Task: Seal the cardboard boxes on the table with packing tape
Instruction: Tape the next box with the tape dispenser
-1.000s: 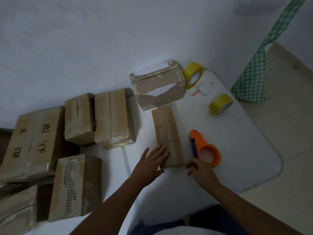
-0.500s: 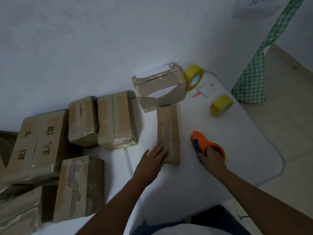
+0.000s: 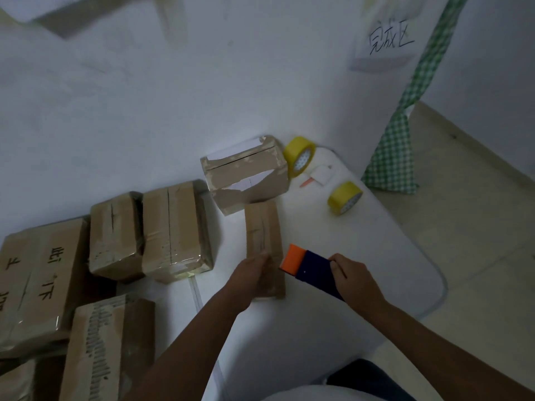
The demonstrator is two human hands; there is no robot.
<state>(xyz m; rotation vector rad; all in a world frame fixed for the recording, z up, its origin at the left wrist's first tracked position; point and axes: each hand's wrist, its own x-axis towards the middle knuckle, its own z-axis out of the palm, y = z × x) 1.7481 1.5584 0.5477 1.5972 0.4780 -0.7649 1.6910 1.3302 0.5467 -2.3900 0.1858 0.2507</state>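
Cardboard, thin and light by the look of it, is making up the slim box [image 3: 264, 244] lying at the table's [image 3: 385, 256] centre, its long axis running from six toward twelve o'clock. Such a carton is likely stiff along its edges but apt to slide on the smooth white top, so it is best pinned down at the near end while tape runs along the seam. A person's left hand [image 3: 254, 273] is doing just that, its grip lying over the box's near end at seven o'clock of the carton, fingers bent over the top face; how tightly they are curling cannot be told through the blur. At three o'clock of the box, the right hand [image 3: 351, 277] is wrapping its grip around the orange-and-blue tape dispenser [image 3: 311, 269], lifted off the table and angled so its orange end is pointing at the carton's right edge, almost touching. Both forearms are reaching in from six o'clock. Two yellow tape rolls [image 3: 299, 154] are sitting at one o'clock, well apart from the work.
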